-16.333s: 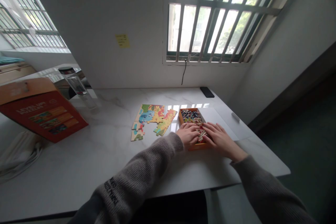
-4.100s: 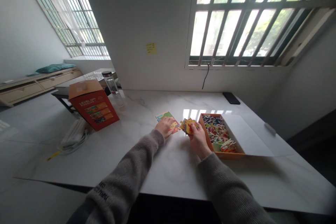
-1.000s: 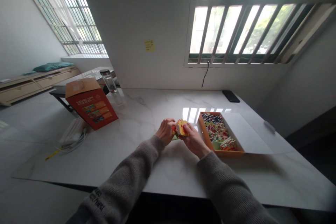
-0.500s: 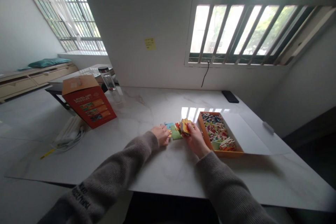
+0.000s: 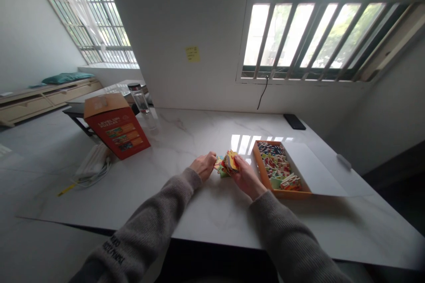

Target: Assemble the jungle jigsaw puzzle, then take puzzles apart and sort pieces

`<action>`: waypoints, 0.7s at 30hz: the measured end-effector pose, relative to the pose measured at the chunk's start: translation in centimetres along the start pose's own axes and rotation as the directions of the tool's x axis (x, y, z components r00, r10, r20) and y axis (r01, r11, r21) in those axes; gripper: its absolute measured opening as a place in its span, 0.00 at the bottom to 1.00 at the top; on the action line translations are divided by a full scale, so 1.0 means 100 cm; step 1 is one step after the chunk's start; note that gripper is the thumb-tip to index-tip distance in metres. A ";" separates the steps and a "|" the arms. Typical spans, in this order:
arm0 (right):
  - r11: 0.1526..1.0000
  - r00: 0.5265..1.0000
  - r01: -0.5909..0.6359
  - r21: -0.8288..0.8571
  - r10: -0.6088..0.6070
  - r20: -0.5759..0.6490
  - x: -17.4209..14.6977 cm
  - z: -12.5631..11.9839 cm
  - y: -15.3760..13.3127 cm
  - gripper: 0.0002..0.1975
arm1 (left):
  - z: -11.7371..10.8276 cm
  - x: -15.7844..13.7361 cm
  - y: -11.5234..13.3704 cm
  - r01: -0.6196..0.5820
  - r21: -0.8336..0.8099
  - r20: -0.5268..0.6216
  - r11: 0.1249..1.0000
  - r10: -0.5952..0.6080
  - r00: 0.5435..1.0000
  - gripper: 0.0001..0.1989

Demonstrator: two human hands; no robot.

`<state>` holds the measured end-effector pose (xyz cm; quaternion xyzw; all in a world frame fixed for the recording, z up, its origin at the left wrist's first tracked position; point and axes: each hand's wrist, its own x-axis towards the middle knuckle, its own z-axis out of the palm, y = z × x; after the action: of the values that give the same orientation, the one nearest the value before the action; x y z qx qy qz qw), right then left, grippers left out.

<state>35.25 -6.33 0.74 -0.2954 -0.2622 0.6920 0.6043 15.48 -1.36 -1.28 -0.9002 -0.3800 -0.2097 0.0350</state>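
Observation:
My right hand (image 5: 247, 177) is closed around a stack of colourful puzzle pieces (image 5: 231, 162), yellow on the top face. Just left of it, my left hand (image 5: 203, 166) pinches a puzzle piece (image 5: 218, 162) between thumb and fingers. That piece overlaps the stack in my view, so I cannot tell whether they touch. Low behind them, a green puzzle piece (image 5: 224, 173) shows in part. To the right of my hands stands an orange box (image 5: 262, 166), its sections filled with more puzzle pieces (image 5: 275, 164).
A white lid flap (image 5: 318, 170) extends right from the box. A red puzzle carton (image 5: 121, 130) stands at left, beside a power strip with cable (image 5: 93, 161). Behind it is a glass bottle (image 5: 141, 99). A black phone (image 5: 294, 121) lies at the back right of the marble-look table (image 5: 199, 128).
My left hand has risen off the table with a piece pinched in it. The right hand's stack is tilted and fanned slightly more. The camera view has shifted a little.

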 end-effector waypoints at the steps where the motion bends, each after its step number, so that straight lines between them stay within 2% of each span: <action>1: 1.000 1.000 0.006 -0.004 -0.006 -0.008 0.000 -0.001 0.001 0.14 | 0.003 0.002 0.004 -0.022 -0.015 -0.037 1.000 0.022 0.999 0.04; 5: 0.999 1.000 0.019 -0.037 -0.020 -0.018 -0.002 -0.002 0.003 0.15 | 0.012 0.013 0.022 -0.085 -0.129 -0.141 0.988 0.067 0.988 0.08; 8: 0.999 0.999 0.020 -0.036 -0.019 0.026 -0.002 -0.001 0.002 0.14 | 0.012 0.017 0.029 -0.065 -0.213 -0.176 0.975 0.027 0.984 0.20; 10: 0.998 0.998 0.059 -0.025 -0.059 0.010 -0.001 -0.002 0.000 0.15 | 0.009 0.014 0.024 -0.011 -0.216 -0.153 0.976 -0.022 0.988 0.31; 12: 0.993 0.993 0.110 -0.031 -0.111 -0.044 0.001 -0.005 -0.002 0.16 | 0.005 0.009 0.011 0.080 -0.162 -0.068 0.984 -0.092 0.993 0.35; 14: 0.987 0.983 0.142 -0.071 -0.149 -0.110 0.005 -0.009 -0.002 0.18 | 0.003 0.005 -0.008 0.144 -0.088 0.041 0.986 -0.140 0.989 0.29; 15: 0.983 0.976 0.153 -0.104 -0.167 -0.137 0.007 -0.012 -0.001 0.20 | 0.002 0.004 -0.017 0.135 -0.068 0.092 0.989 -0.128 0.987 0.24; 18: 0.949 0.956 0.178 -0.260 -0.229 -0.184 0.010 -0.016 0.005 0.23 | 0.002 0.009 -0.034 0.015 -0.015 0.201 1.000 -0.012 0.980 0.14; 21: 0.901 0.942 0.187 -0.392 -0.277 -0.188 0.011 -0.018 0.009 0.25 | 0.001 0.021 -0.032 -0.111 0.094 0.297 0.989 0.079 0.951 0.10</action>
<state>35.83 -5.35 -1.24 -0.4512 -0.3463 0.5122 0.6436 14.55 2.30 -0.81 -0.9353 -0.3481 -0.0510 0.0375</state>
